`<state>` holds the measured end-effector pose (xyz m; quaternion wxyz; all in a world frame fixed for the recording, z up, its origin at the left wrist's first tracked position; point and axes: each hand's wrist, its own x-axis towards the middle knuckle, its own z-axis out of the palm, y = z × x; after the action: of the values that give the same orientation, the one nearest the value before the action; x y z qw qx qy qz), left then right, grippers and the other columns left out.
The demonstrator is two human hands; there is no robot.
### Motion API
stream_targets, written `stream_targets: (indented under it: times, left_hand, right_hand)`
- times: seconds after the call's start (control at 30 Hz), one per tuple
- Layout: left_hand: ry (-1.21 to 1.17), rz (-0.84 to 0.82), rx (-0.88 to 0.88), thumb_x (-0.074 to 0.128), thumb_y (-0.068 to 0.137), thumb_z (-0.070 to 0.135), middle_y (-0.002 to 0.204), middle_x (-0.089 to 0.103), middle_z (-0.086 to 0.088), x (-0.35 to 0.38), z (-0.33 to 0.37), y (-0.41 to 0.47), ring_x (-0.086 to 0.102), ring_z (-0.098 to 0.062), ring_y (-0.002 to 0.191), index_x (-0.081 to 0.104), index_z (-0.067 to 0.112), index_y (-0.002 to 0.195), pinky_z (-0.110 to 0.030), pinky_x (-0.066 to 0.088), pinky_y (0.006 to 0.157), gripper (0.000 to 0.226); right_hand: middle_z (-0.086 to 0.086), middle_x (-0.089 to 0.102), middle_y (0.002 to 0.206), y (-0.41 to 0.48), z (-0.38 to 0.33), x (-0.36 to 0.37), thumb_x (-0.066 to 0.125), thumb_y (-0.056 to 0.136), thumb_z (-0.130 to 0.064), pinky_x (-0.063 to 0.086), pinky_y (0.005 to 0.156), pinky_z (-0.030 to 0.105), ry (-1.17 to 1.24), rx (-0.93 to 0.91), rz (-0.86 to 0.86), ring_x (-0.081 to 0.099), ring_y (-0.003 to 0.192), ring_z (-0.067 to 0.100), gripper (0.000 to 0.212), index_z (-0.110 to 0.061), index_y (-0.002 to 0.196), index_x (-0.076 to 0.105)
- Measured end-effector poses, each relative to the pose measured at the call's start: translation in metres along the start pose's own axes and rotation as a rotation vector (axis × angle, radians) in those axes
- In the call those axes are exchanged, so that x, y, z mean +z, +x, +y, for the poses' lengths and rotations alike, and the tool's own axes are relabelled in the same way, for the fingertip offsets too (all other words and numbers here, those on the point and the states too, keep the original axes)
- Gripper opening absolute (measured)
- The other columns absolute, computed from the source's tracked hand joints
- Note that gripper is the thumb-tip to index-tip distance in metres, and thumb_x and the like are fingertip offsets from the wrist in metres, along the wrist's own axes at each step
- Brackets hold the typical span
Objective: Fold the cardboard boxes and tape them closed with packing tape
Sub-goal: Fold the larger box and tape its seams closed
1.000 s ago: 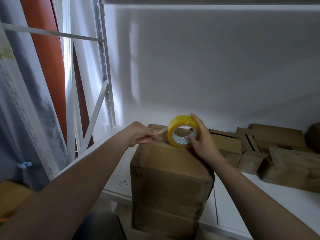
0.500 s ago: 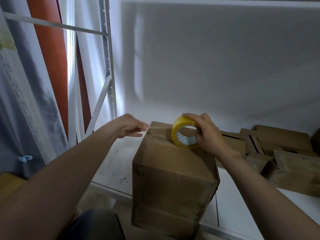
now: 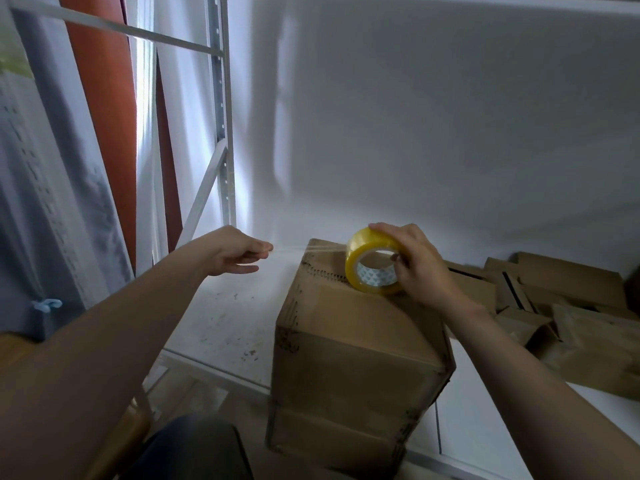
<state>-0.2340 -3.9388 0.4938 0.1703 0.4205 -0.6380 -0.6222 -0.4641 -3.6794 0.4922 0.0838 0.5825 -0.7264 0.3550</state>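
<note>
Yellow tape roll [image 3: 357, 256] stands on edge atop the cardboard box [image 3: 353, 358], right hand [image 3: 422, 271] fingers curled round it. Left hand [image 3: 232, 252], at its nine o'clock, pinches the free strip [image 3: 294, 250], which runs nine-to-three over the box's far edge.

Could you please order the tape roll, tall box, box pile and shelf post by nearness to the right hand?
1. tape roll, gripped by the right hand.
2. tall box, directly beneath.
3. box pile, just right.
4. shelf post, far left.
</note>
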Motion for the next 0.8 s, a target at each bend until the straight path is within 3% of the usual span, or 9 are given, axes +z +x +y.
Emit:
stream_targets:
  times: [0.1,0.2,0.4,0.5,0.63,0.8]
  left_hand:
    - [0.031,0.040,0.027,0.072,0.092,0.008,0.083,0.073,-0.005,-0.001,-0.007,0.003,0.062,-0.011,0.073,0.076,0.003,0.101,-0.030,0.061,0.077,0.011]
    - [0.034,0.017,0.017,0.072,0.091,0.008,0.088,0.071,-0.006,0.000,-0.015,0.005,0.059,-0.012,0.073,0.076,0.004,0.103,-0.031,0.061,0.077,0.013]
    - [0.053,0.023,0.024,0.074,0.091,0.013,0.084,0.068,-0.005,-0.008,-0.030,0.015,0.058,-0.012,0.073,0.076,0.004,0.103,-0.035,0.061,0.086,0.015]
    - [0.065,-0.002,0.011,0.072,0.091,0.009,0.081,0.066,-0.004,-0.011,-0.039,0.019,0.057,-0.011,0.068,0.078,0.008,0.098,-0.034,0.061,0.084,0.009]
    - [0.015,-0.038,0.007,0.072,0.091,0.009,0.074,0.065,-0.002,-0.016,-0.052,0.024,0.055,-0.011,0.065,0.078,0.007,0.100,-0.032,0.061,0.081,0.011]
    - [-0.058,-0.064,0.005,0.073,0.090,0.008,0.083,0.066,-0.006,-0.015,-0.070,0.036,0.058,-0.010,0.067,0.079,0.009,0.093,-0.032,0.061,0.081,0.006]
  right_hand:
    - [-0.008,0.044,0.133,-0.008,-0.001,0.012,0.054,0.095,0.002,0.043,0.090,0.020,0.116,0.110,0.078,0.047,0.110,0.004,0.073,-0.046,0.149,0.037]
    - [-0.010,0.042,0.137,-0.015,0.000,0.018,0.056,0.096,-0.001,0.038,0.092,0.014,0.109,0.104,0.085,0.041,0.114,-0.002,0.076,-0.045,0.153,0.032]
    - [0.001,0.047,0.116,-0.001,-0.008,0.008,0.052,0.093,0.006,0.037,0.082,0.014,-0.002,0.052,0.048,0.048,0.103,0.014,0.073,-0.045,0.144,0.044]
    - [0.002,0.046,0.111,0.003,-0.013,0.010,0.052,0.090,0.009,0.036,0.078,0.011,-0.070,0.042,0.024,0.048,0.096,0.016,0.073,-0.041,0.143,0.049]
    - [0.000,0.045,0.109,0.007,-0.022,0.016,0.049,0.089,0.011,0.036,0.078,0.011,-0.108,0.060,0.036,0.048,0.096,0.016,0.076,-0.048,0.137,0.050]
    - [0.000,0.045,0.114,0.009,-0.034,0.024,0.049,0.090,0.013,0.039,0.086,0.024,-0.134,0.070,0.034,0.049,0.105,0.020,0.075,-0.050,0.131,0.053]
